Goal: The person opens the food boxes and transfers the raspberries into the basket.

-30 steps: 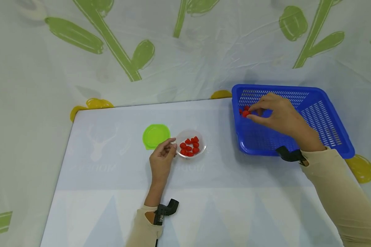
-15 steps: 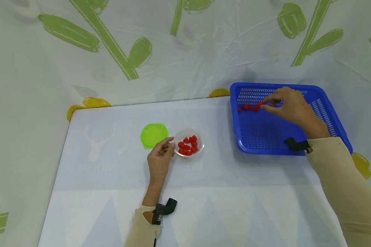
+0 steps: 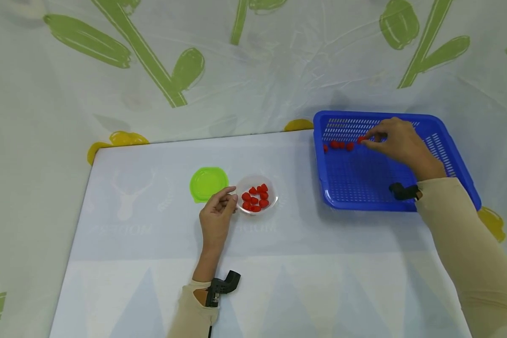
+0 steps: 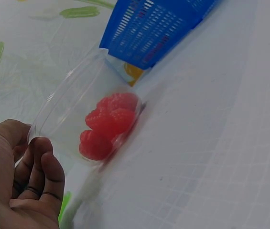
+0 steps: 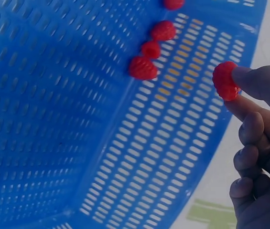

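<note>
One raspberry is being pinched by the right hand, over a basket, a bowl (berries inside) by the left hand

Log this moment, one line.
left hand: holds clear bowl | right hand: pinches red berry | bowl: more berries inside | blue basket: loose berries inside | green lid: beside bowl

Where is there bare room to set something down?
Free: the table between clear bowl and blue basket, the near stretch between the sleeves, and left of the green lid. Crowded: the bowl's left side, where the left hand and lid sit.
</note>
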The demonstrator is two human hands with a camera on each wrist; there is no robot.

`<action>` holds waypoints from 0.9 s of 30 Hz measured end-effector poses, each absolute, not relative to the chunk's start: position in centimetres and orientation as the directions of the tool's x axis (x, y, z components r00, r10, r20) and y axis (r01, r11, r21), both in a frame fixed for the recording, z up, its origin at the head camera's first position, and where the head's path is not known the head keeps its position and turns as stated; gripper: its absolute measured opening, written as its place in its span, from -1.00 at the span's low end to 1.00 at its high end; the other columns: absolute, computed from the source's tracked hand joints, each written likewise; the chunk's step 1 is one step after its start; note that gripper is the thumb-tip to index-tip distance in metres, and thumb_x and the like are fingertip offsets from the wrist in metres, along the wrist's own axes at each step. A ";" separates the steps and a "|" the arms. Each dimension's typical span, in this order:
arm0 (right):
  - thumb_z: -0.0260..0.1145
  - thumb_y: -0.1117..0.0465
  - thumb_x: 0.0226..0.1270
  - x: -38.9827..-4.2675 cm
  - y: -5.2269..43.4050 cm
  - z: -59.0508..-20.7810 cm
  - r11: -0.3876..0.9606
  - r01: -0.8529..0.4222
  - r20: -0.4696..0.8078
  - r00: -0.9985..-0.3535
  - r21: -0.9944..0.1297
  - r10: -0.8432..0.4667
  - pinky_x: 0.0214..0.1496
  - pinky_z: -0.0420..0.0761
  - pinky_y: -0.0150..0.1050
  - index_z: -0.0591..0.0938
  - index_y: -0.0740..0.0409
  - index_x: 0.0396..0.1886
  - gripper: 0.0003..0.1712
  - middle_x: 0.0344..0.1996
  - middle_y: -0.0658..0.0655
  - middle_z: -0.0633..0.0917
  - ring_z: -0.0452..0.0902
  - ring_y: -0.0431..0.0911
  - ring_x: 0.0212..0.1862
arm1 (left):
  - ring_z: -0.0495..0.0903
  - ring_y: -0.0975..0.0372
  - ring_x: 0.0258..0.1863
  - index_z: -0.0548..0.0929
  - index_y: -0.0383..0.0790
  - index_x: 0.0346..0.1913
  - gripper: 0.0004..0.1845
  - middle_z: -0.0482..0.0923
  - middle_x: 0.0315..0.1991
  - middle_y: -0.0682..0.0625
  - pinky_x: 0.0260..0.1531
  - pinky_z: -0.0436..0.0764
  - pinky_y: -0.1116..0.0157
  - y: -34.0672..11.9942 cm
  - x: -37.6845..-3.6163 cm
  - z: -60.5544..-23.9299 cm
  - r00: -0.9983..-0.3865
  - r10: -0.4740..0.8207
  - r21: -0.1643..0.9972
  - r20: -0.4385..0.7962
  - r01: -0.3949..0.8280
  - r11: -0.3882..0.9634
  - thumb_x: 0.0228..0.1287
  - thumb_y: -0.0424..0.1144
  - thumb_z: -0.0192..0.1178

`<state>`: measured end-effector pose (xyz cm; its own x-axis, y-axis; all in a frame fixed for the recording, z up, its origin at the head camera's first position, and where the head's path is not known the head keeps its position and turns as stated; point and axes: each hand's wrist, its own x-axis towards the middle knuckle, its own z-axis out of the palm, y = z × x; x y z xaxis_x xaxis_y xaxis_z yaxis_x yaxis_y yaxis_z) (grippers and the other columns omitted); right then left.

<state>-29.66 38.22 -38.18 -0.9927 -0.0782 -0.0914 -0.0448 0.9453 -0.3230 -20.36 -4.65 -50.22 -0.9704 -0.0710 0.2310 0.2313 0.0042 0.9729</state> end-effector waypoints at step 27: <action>0.40 0.21 0.32 -32.9 40.8 -42.2 0.956 -0.030 -0.177 -0.980 -0.293 -0.085 -0.13 0.56 0.22 0.70 0.52 -0.19 -0.65 -0.21 0.45 0.69 0.56 0.29 -0.14 | 0.58 -0.01 -0.39 0.65 -0.49 0.06 -0.74 0.58 -0.31 -0.27 -0.33 0.64 0.47 -4.7 -20.5 -50.2 -0.974 -0.063 0.976 0.219 0.219 0.006 0.34 -0.49 0.25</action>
